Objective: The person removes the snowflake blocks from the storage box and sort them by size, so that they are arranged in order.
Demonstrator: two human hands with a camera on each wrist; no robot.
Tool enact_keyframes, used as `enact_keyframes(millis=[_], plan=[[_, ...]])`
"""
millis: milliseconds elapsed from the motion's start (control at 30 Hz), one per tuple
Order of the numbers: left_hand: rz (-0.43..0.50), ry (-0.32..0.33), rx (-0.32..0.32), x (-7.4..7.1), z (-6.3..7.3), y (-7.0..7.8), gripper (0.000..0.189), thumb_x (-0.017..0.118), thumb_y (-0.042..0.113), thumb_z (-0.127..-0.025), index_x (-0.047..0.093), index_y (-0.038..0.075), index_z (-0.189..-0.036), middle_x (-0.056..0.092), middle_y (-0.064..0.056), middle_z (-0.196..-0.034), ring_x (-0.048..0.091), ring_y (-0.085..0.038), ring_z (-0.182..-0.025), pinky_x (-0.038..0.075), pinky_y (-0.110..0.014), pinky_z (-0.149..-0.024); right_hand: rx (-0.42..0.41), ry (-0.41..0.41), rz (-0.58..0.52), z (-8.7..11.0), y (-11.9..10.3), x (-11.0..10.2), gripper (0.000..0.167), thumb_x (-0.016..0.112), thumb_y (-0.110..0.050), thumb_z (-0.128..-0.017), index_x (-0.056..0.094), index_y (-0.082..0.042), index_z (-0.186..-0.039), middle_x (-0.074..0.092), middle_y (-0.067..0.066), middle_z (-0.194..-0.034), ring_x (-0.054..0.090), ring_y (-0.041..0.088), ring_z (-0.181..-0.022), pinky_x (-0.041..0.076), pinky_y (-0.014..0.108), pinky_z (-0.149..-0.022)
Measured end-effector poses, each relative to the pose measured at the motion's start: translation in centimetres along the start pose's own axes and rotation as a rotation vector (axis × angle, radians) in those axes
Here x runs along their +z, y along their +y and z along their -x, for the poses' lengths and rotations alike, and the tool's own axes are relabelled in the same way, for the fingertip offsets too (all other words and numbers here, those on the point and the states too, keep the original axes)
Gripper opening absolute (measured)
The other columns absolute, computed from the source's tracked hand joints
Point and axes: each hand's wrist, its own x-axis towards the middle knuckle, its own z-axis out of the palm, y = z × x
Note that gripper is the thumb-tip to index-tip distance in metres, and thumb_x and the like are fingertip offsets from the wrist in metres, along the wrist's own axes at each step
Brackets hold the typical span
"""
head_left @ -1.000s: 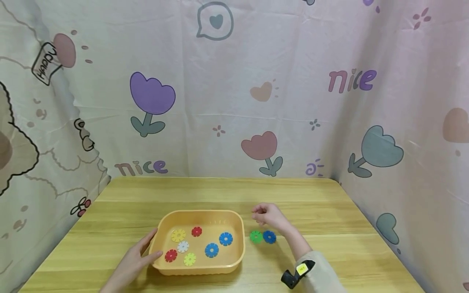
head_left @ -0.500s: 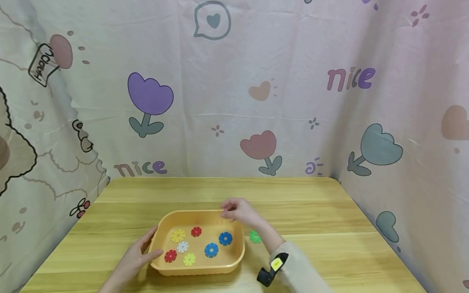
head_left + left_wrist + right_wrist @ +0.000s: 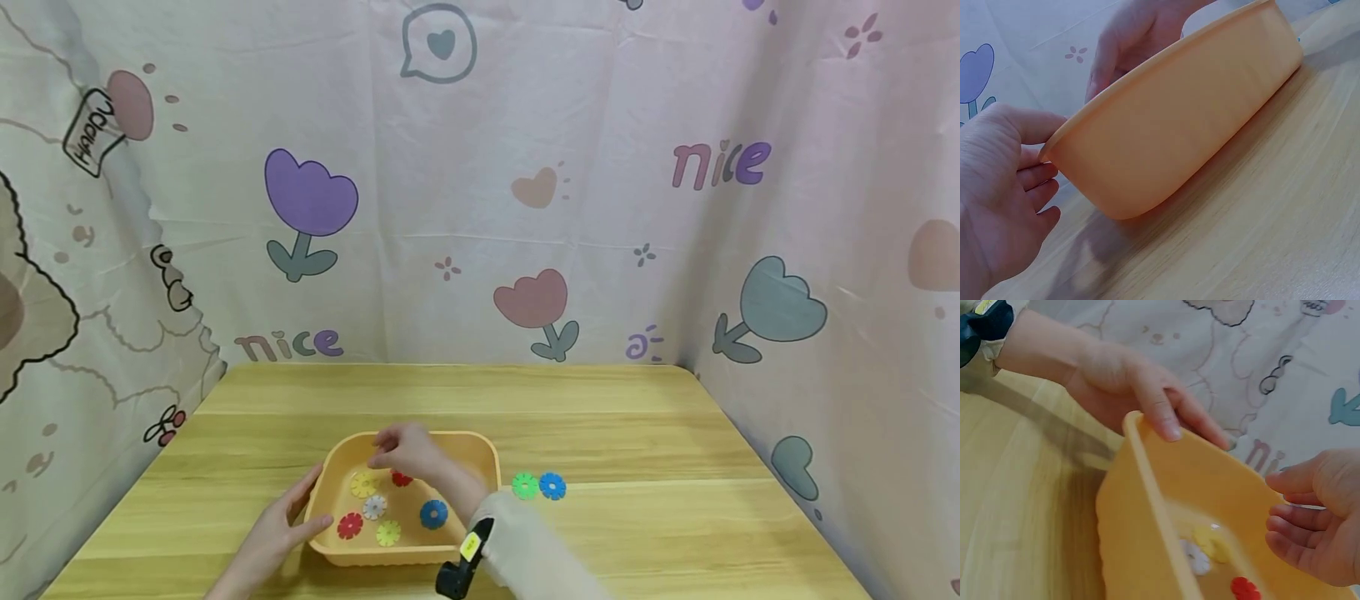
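Note:
My left hand (image 3: 281,529) grips the left rim of a yellow-orange plastic basin (image 3: 405,552), thumb over the edge and fingers outside. In the left wrist view that hand (image 3: 1016,169) pinches the rim. My right hand (image 3: 408,450) hovers over the basin's far left part, fingers loosely bent; no object shows in the right hand (image 3: 1319,515) in the right wrist view. Inside lie notched plastic discs: yellow (image 3: 363,484), white (image 3: 374,507), red (image 3: 349,525), light yellow (image 3: 387,533) and blue (image 3: 433,514). Another red disc (image 3: 402,479) is partly covered by the right hand.
A green disc (image 3: 525,486) and a blue disc (image 3: 552,486) lie side by side on the wooden table (image 3: 637,442), right of the basin. A printed curtain (image 3: 450,208) hangs behind the table. The right forearm crosses the basin's right side.
My right hand has moved left from above the green and blue discs on the table to over the basin, its forearm now hiding one blue disc inside. The left hand has stayed on the rim.

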Motion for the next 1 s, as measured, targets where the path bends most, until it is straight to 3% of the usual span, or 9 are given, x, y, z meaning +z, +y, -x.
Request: enact_keyframes(millis=[267,400,633,867,1000], plan=[[-0.012,-0.004,0.006,0.0,0.0,-0.2,0.072,0.062,0.014,-0.089,0.021,-0.009,-0.143,0.021,-0.031,-0.145,0.025,-0.042,-0.130,0.035,-0.033,-0.100,0.066,0.064,0.101,-0.8,0.0,2.9,0.025,0.077,-0.010,-0.075,0.069,-0.001,-0.097,0.059,-0.005,-0.073,0.051,0.004,-0.061,0.047,0.018,-0.051],[-0.011,-0.002,0.009,0.0,0.0,-0.3,0.072,0.063,0.013,-0.089,0.022,-0.009,-0.143,0.021,-0.031,-0.145,0.025,-0.043,-0.129,0.035,-0.033,-0.100,0.083,0.087,0.193,-1.0,0.3,3.6,0.027,0.079,-0.013,-0.073,0.070,-0.003,-0.096,0.060,-0.003,-0.076,0.052,0.005,-0.066,0.047,0.017,-0.057],[0.005,-0.010,-0.003,-0.1,0.1,-0.1,0.072,0.063,0.012,-0.089,0.021,-0.009,-0.143,0.019,-0.032,-0.145,0.023,-0.045,-0.130,0.036,-0.011,-0.088,0.124,0.050,0.347,-1.0,0.5,4.3,0.033,0.079,-0.016,-0.073,0.070,-0.006,-0.103,0.063,-0.003,-0.085,0.052,0.005,-0.072,0.048,0.019,-0.068],[0.017,-0.024,-0.049,0.0,0.0,0.0,0.075,0.063,0.014,-0.088,0.019,-0.008,-0.144,0.017,-0.031,-0.146,0.021,-0.045,-0.131,0.039,-0.035,-0.098,0.140,0.047,0.473,-0.6,0.7,5.3,0.032,0.081,-0.016,-0.070,0.070,-0.007,-0.099,0.059,-0.002,-0.091,0.049,0.008,-0.075,0.047,0.020,-0.076],[0.046,-0.024,-0.054,0.0,0.0,-0.1,0.075,0.064,0.014,-0.088,0.019,-0.008,-0.144,0.018,-0.030,-0.146,0.021,-0.045,-0.131,0.045,-0.030,-0.093,0.138,0.056,0.595,-0.5,0.7,5.7,0.026,0.081,-0.020,-0.069,0.070,-0.009,-0.091,0.053,-0.002,-0.089,0.046,0.009,-0.075,0.045,0.020,-0.076]])
